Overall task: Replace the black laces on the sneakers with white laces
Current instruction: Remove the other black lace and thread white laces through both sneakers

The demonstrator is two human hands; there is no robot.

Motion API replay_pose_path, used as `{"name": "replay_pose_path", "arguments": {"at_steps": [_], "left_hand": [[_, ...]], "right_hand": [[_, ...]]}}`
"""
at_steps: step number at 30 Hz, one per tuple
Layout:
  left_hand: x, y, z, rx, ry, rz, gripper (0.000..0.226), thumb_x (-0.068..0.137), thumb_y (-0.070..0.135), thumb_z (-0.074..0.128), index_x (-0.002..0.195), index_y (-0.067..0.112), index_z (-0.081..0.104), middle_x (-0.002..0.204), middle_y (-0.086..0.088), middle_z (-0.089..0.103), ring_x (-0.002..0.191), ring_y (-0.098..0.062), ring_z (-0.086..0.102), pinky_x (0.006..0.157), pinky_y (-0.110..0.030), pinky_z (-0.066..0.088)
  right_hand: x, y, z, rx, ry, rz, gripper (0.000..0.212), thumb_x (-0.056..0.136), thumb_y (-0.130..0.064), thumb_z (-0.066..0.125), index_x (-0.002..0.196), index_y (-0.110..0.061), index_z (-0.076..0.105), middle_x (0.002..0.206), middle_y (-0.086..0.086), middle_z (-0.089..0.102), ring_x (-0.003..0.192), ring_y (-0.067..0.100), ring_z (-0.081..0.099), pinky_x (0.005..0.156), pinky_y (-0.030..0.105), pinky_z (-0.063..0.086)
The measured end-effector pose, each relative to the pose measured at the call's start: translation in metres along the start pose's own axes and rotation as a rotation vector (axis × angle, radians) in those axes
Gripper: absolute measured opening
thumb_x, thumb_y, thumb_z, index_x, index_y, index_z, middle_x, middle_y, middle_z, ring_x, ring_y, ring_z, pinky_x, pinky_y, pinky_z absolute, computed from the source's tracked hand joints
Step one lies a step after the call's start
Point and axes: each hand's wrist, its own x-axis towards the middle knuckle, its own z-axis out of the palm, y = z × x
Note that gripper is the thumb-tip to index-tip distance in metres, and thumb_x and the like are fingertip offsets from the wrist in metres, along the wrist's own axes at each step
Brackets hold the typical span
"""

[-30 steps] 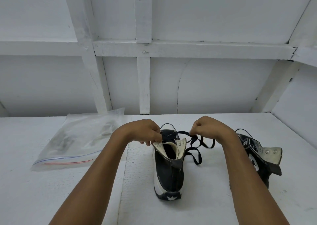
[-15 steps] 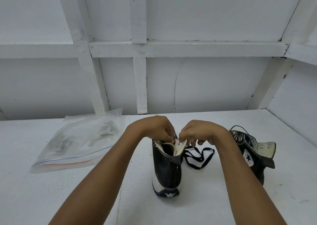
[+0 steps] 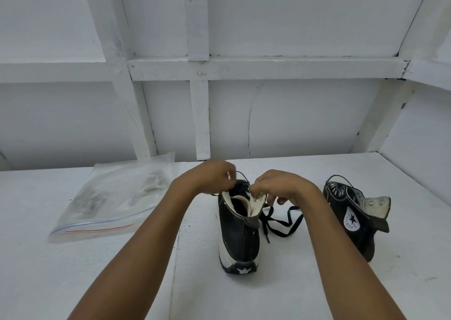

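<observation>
Head view. A black high-top sneaker (image 3: 238, 227) stands upright at mid-table, its white-starred heel toward the camera and its toe pointing away. Both hands meet over its open collar.

The left hand (image 3: 214, 177) sits above the far left of the collar. Its fingers are curled in on a thin strand of the black lace (image 3: 280, 222), and a dark line leaves the fist on either side. The fingertips are motion-blurred, so the exact pinch is unclear.

The right hand (image 3: 280, 185) is just right of the collar. Thumb and forefinger pinch the top edge of the right eyelet flap, beside two metal eyelets, and the other fingers are curled loosely beneath.

The sneaker has dark canvas, a cream lining folded outward at the collar, a white rubber sole band and a black heel patch. The slack lace trails off its right side in flat loops on the table, between the two shoes.

A second sneaker (image 3: 351, 219) stands well to the right, angled, with a round star patch facing the camera and its tongue flopped out.

A clear zip bag (image 3: 117, 197) lies flat at the left, apart from the shoes, and its contents are indistinct.

The white table (image 3: 73, 271) shows bare surface in front of the shoes and between the bag and the left forearm. The white battened wall (image 3: 292, 114) closes the far edge, and a side wall angles in at the right, behind the second sneaker.
</observation>
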Motion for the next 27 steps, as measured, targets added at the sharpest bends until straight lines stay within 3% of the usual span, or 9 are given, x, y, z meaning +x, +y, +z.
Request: {"name": "replay_pose_path", "arguments": {"at_steps": [2, 5, 9, 13, 17, 19, 21, 24, 27], "left_hand": [[0.001, 0.009, -0.002, -0.067, -0.029, 0.049, 0.016, 0.093, 0.029, 0.059, 0.091, 0.016, 0.068, 0.089, -0.001, 0.068, 0.076, -0.016, 0.061, 0.057, -0.024, 0.044], [0.006, 0.015, -0.004, -0.009, -0.128, 0.093, 0.023, 0.089, 0.040, 0.067, 0.086, 0.019, 0.073, 0.081, -0.001, 0.069, 0.066, -0.012, 0.053, 0.058, -0.026, 0.040], [0.006, 0.016, -0.007, -0.024, -0.148, 0.118, 0.012, 0.085, 0.029, 0.071, 0.074, 0.025, 0.068, 0.067, 0.009, 0.062, 0.059, -0.008, 0.051, 0.054, -0.022, 0.038], [0.001, 0.003, -0.013, -0.079, 0.093, 0.013, 0.015, 0.087, 0.024, 0.063, 0.078, 0.012, 0.063, 0.077, -0.002, 0.061, 0.068, -0.016, 0.052, 0.057, -0.027, 0.039], [-0.004, -0.032, -0.018, 0.068, 0.402, -0.260, 0.018, 0.086, 0.026, 0.058, 0.079, 0.009, 0.058, 0.072, -0.003, 0.058, 0.066, -0.021, 0.051, 0.055, -0.027, 0.036], [-0.007, -0.041, -0.019, 0.149, 0.331, -0.328, 0.018, 0.085, 0.027, 0.060, 0.084, 0.009, 0.061, 0.073, -0.002, 0.058, 0.066, -0.020, 0.052, 0.056, -0.027, 0.037], [-0.007, -0.039, -0.021, 0.174, 0.207, -0.287, 0.014, 0.085, 0.027, 0.061, 0.084, 0.013, 0.062, 0.078, -0.001, 0.061, 0.073, -0.021, 0.057, 0.058, -0.028, 0.041], [-0.008, -0.017, -0.023, 0.022, 0.133, -0.091, 0.011, 0.087, 0.022, 0.061, 0.090, 0.016, 0.070, 0.092, 0.000, 0.070, 0.087, -0.019, 0.063, 0.072, -0.030, 0.053], [-0.007, 0.013, -0.015, -0.055, -0.025, 0.081, 0.011, 0.089, 0.028, 0.066, 0.092, 0.023, 0.075, 0.091, 0.008, 0.072, 0.085, -0.011, 0.063, 0.069, -0.025, 0.049]], "right_hand": [[0.000, -0.001, 0.003, -0.002, 0.015, 0.000, 0.016, 0.080, -0.018, 0.062, 0.065, -0.014, 0.059, 0.077, 0.003, 0.061, 0.066, 0.019, 0.050, 0.051, 0.023, 0.029], [-0.001, 0.000, 0.003, 0.028, 0.029, 0.001, 0.018, 0.082, -0.016, 0.062, 0.064, -0.013, 0.059, 0.078, 0.004, 0.060, 0.065, 0.018, 0.048, 0.050, 0.023, 0.029], [-0.002, 0.002, 0.004, 0.066, 0.041, 0.000, 0.020, 0.082, -0.015, 0.062, 0.063, -0.013, 0.058, 0.075, 0.004, 0.058, 0.061, 0.018, 0.048, 0.050, 0.023, 0.028], [-0.004, 0.005, 0.003, 0.079, 0.056, 0.015, 0.016, 0.082, -0.017, 0.064, 0.067, -0.012, 0.062, 0.077, 0.004, 0.057, 0.063, 0.018, 0.047, 0.050, 0.023, 0.027], [-0.005, 0.006, 0.003, 0.091, 0.059, 0.015, 0.017, 0.083, -0.018, 0.064, 0.068, -0.012, 0.062, 0.078, 0.003, 0.058, 0.065, 0.019, 0.047, 0.051, 0.024, 0.027], [-0.005, 0.006, 0.004, 0.092, 0.064, 0.012, 0.017, 0.083, -0.018, 0.064, 0.067, -0.012, 0.062, 0.078, 0.003, 0.058, 0.065, 0.018, 0.047, 0.051, 0.024, 0.027], [-0.004, 0.005, 0.004, 0.086, 0.069, 0.009, 0.018, 0.082, -0.017, 0.064, 0.066, -0.012, 0.060, 0.078, 0.003, 0.058, 0.064, 0.018, 0.047, 0.051, 0.024, 0.027], [-0.004, 0.003, 0.005, 0.081, 0.072, -0.001, 0.017, 0.081, -0.016, 0.065, 0.066, -0.011, 0.059, 0.078, 0.004, 0.057, 0.063, 0.018, 0.048, 0.051, 0.025, 0.027], [-0.004, 0.001, 0.006, 0.078, 0.084, -0.009, 0.014, 0.081, -0.015, 0.064, 0.070, -0.009, 0.058, 0.077, 0.005, 0.057, 0.063, 0.018, 0.048, 0.051, 0.026, 0.027]]}}
